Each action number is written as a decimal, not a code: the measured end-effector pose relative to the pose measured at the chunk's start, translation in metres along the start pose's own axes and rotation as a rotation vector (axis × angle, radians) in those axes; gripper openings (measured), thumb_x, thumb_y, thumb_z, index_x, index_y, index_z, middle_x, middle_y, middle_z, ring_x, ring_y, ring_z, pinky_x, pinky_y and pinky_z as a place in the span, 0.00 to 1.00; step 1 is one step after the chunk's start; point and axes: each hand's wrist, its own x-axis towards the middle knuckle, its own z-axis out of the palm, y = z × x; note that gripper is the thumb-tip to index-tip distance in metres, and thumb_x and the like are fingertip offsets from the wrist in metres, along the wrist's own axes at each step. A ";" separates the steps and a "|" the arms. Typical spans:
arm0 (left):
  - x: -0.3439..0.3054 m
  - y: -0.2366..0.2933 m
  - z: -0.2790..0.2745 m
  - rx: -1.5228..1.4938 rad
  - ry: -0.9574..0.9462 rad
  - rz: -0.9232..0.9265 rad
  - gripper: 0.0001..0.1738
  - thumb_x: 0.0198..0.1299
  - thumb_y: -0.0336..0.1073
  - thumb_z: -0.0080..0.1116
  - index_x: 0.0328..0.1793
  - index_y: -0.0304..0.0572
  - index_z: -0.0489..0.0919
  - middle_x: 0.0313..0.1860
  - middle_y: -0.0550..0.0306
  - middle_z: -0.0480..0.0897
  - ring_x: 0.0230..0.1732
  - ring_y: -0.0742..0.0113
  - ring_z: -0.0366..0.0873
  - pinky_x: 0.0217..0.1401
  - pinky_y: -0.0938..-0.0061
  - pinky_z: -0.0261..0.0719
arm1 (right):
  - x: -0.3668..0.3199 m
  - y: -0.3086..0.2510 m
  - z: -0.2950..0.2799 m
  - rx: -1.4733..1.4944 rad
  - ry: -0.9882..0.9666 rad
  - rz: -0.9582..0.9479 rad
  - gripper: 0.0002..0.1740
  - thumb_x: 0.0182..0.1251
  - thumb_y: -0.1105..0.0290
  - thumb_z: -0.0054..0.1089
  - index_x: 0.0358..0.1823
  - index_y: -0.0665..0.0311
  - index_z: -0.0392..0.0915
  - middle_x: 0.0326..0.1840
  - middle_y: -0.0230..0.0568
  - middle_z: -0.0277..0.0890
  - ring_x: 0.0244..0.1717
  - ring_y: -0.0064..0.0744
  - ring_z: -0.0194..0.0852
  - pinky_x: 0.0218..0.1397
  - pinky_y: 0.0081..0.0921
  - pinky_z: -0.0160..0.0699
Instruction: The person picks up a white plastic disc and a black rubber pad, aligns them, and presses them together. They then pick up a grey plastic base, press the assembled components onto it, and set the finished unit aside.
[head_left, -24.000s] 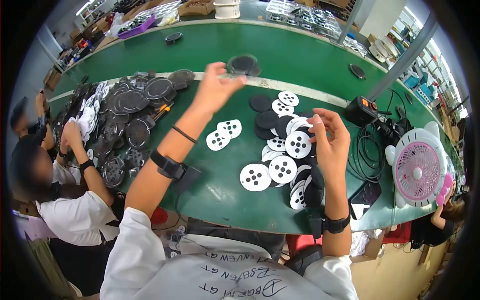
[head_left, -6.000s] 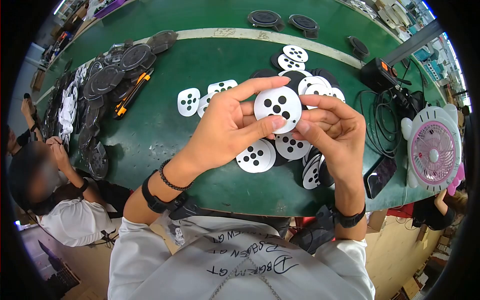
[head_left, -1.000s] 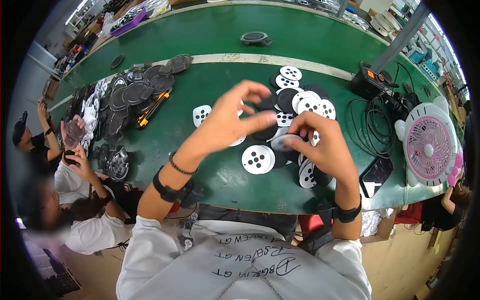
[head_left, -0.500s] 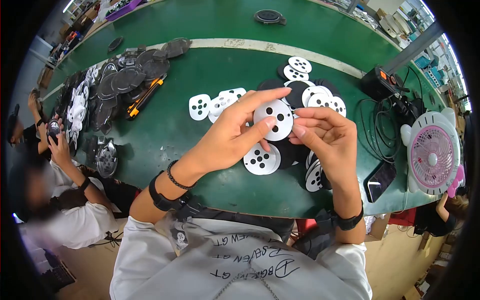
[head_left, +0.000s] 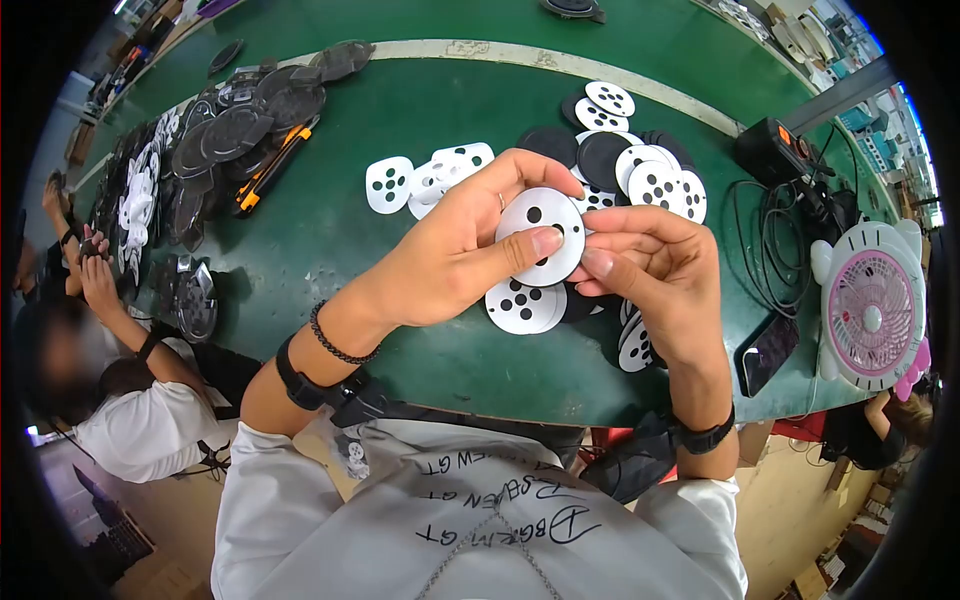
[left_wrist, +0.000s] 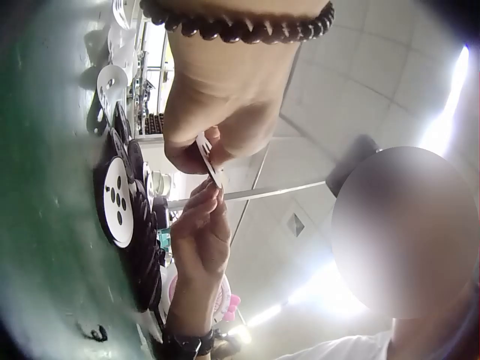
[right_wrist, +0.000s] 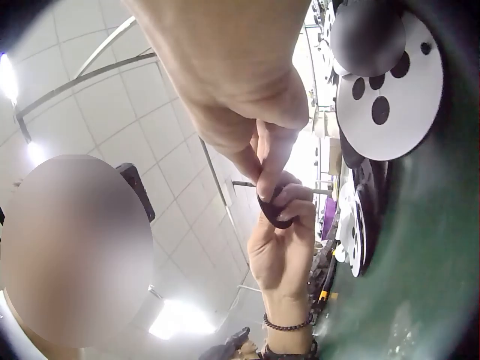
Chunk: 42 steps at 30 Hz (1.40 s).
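Observation:
In the head view my left hand pinches a round white disc with black dots, thumb across its face. The fingertips and thumb of my right hand pinch the disc's right edge. The left wrist view shows the disc edge-on between both hands; the right wrist view shows its dark side. Below and behind the hands lie overlapping white dotted discs and black discs. Left of them rest several white dotted pieces.
A pile of dark clear-rimmed parts and an orange cutter lie at the left. To the right are a black box, coiled cable, a phone and a pink-white fan. Another person sits at the left.
A second ago my left hand was spread and holding nothing while my right held a disc low; since then both hands came together on the disc. Over the last half second the disc shifted slightly left.

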 end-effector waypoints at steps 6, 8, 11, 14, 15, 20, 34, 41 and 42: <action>-0.003 0.001 0.001 0.169 0.019 -0.007 0.20 0.73 0.30 0.56 0.67 0.35 0.67 0.52 0.60 0.75 0.52 0.76 0.75 0.56 0.78 0.77 | -0.002 0.005 0.002 -0.071 0.036 -0.011 0.16 0.63 0.85 0.68 0.52 0.77 0.79 0.42 0.48 0.87 0.41 0.29 0.88 0.46 0.22 0.89; -0.003 0.000 0.002 0.142 0.008 -0.024 0.20 0.73 0.30 0.56 0.67 0.36 0.67 0.52 0.60 0.74 0.53 0.77 0.74 0.56 0.78 0.76 | -0.001 0.006 0.003 -0.095 0.051 -0.029 0.16 0.62 0.85 0.69 0.51 0.76 0.79 0.40 0.46 0.87 0.40 0.27 0.88 0.44 0.21 0.88; -0.004 -0.005 0.005 0.115 0.025 -0.035 0.20 0.71 0.29 0.58 0.66 0.38 0.68 0.53 0.60 0.74 0.54 0.76 0.73 0.56 0.78 0.76 | -0.001 0.007 0.003 -0.131 0.066 -0.033 0.18 0.60 0.85 0.70 0.50 0.73 0.75 0.37 0.43 0.86 0.37 0.24 0.87 0.42 0.18 0.86; -0.003 -0.007 0.006 0.604 0.231 0.210 0.22 0.67 0.28 0.63 0.65 0.40 0.71 0.55 0.57 0.75 0.54 0.72 0.74 0.57 0.76 0.76 | 0.000 0.010 0.006 -0.140 0.116 -0.067 0.21 0.60 0.85 0.70 0.51 0.69 0.70 0.36 0.43 0.85 0.36 0.23 0.85 0.41 0.17 0.84; -0.001 -0.006 0.006 1.088 0.400 0.452 0.22 0.64 0.28 0.66 0.63 0.40 0.73 0.55 0.55 0.76 0.54 0.70 0.75 0.57 0.76 0.76 | 0.000 0.009 0.007 -0.156 0.172 -0.094 0.22 0.61 0.85 0.70 0.52 0.68 0.68 0.37 0.44 0.85 0.37 0.23 0.86 0.42 0.17 0.84; -0.004 -0.005 0.010 0.747 0.240 0.280 0.23 0.54 0.33 0.77 0.55 0.37 0.81 0.54 0.52 0.81 0.52 0.64 0.81 0.57 0.71 0.81 | -0.002 0.011 0.010 -0.179 0.176 -0.231 0.24 0.64 0.86 0.67 0.54 0.65 0.62 0.41 0.46 0.85 0.43 0.26 0.86 0.47 0.19 0.85; -0.017 0.041 -0.057 0.456 0.490 0.034 0.13 0.74 0.36 0.58 0.49 0.29 0.81 0.38 0.55 0.87 0.35 0.74 0.85 0.38 0.80 0.84 | -0.005 -0.004 0.004 -0.373 0.252 -0.475 0.15 0.69 0.86 0.57 0.56 0.74 0.82 0.47 0.42 0.76 0.43 0.27 0.82 0.47 0.24 0.90; -0.071 0.053 -0.068 0.984 0.903 0.029 0.14 0.69 0.35 0.62 0.55 0.33 0.83 0.41 0.56 0.87 0.41 0.73 0.82 0.42 0.76 0.81 | -0.007 -0.010 0.004 -0.351 0.274 -0.522 0.14 0.71 0.85 0.54 0.56 0.77 0.79 0.50 0.42 0.74 0.49 0.28 0.79 0.51 0.28 0.88; -0.087 0.062 -0.067 0.909 1.004 0.007 0.14 0.69 0.35 0.62 0.55 0.34 0.83 0.42 0.56 0.87 0.41 0.72 0.82 0.43 0.76 0.80 | -0.008 -0.008 -0.003 -0.439 0.268 -0.568 0.14 0.70 0.86 0.54 0.55 0.77 0.79 0.49 0.42 0.74 0.49 0.28 0.79 0.52 0.27 0.86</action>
